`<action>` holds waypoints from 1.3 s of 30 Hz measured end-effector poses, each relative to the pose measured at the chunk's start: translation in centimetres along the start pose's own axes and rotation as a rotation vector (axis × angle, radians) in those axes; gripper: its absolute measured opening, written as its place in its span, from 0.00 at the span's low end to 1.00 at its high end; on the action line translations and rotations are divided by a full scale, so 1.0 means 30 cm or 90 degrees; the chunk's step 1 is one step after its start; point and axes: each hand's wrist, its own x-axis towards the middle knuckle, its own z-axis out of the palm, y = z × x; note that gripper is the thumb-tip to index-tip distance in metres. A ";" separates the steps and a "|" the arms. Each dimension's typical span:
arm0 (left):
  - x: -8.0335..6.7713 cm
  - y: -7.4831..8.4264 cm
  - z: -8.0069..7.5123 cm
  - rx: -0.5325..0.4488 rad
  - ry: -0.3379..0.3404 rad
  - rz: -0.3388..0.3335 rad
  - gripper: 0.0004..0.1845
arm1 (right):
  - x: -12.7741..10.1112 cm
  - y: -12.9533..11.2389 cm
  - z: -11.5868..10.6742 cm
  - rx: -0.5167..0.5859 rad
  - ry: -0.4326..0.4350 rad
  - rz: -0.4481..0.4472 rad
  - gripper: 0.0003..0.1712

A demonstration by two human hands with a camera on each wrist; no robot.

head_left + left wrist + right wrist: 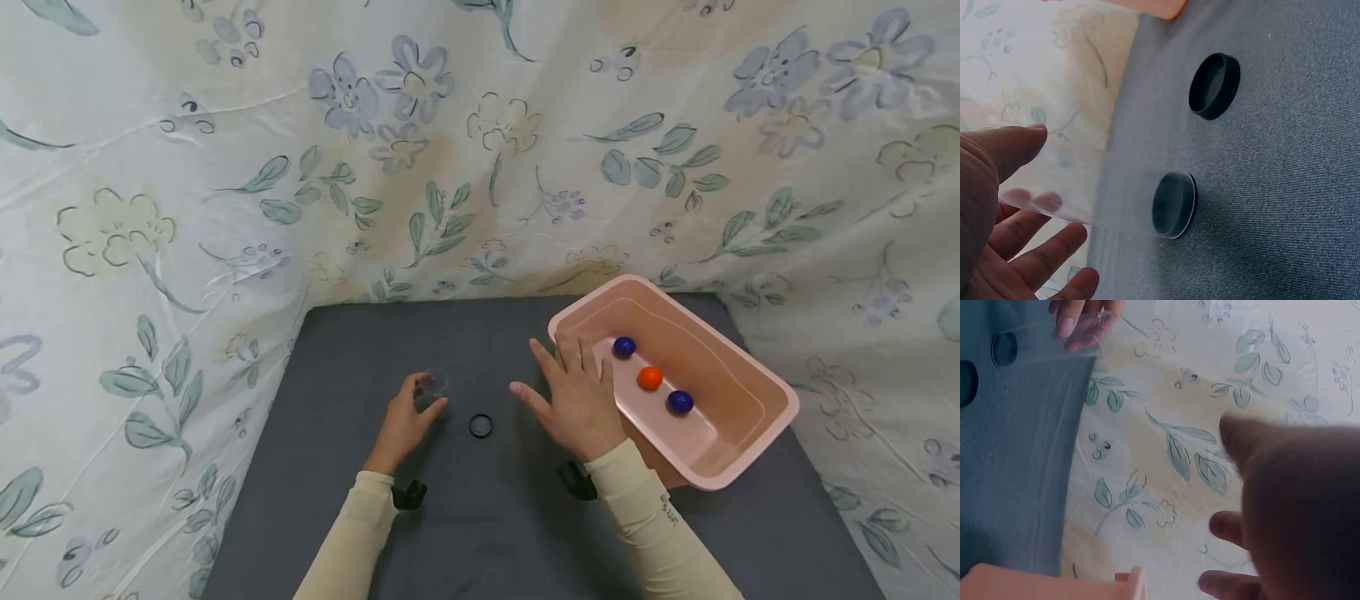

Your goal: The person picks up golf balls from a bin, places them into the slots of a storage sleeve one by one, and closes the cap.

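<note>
My left hand (401, 432) holds a clear plastic cylinder (1116, 187) near its upper end, thumb on one side and fingertips on the other. The cylinder stands upright on the dark cloth, and its round base looks dark through the clear wall. A shallow black round cap (481, 426) lies just to its right, hollow side up. Fingers spread, my right hand (583, 410) hovers by the left side of a pink bin (782, 408) and holds nothing. Inside the bin lie a blue ball (624, 347), an orange ball (649, 378) and a second blue ball (680, 402).
The dark grey cloth-covered table (360, 350) carries all of these things. Floral fabric (480, 167) hangs behind the table and along both sides. The pink bin sits at an angle on the right part of the table.
</note>
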 end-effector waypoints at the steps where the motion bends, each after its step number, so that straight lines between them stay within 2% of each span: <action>1: 0.001 -0.003 -0.001 -0.002 0.003 -0.001 0.30 | 0.002 0.002 -0.006 -0.003 0.000 -0.005 0.42; 7: -0.008 0.007 -0.013 0.008 0.018 0.014 0.28 | 0.010 0.021 -0.036 -0.028 0.025 -0.031 0.34; 13: -0.015 0.033 -0.025 0.020 0.044 0.050 0.28 | 0.020 0.057 -0.082 -0.052 0.023 -0.026 0.34; 20: -0.023 0.052 -0.038 0.026 0.066 0.090 0.26 | 0.029 0.120 -0.147 -0.079 0.047 -0.046 0.30; 29: -0.037 0.074 -0.048 0.038 0.062 0.131 0.27 | 0.053 0.220 -0.217 -0.085 -0.010 -0.034 0.30; 39: -0.063 0.095 -0.061 0.063 0.084 0.164 0.29 | 0.129 0.353 -0.277 -0.063 -0.101 0.003 0.33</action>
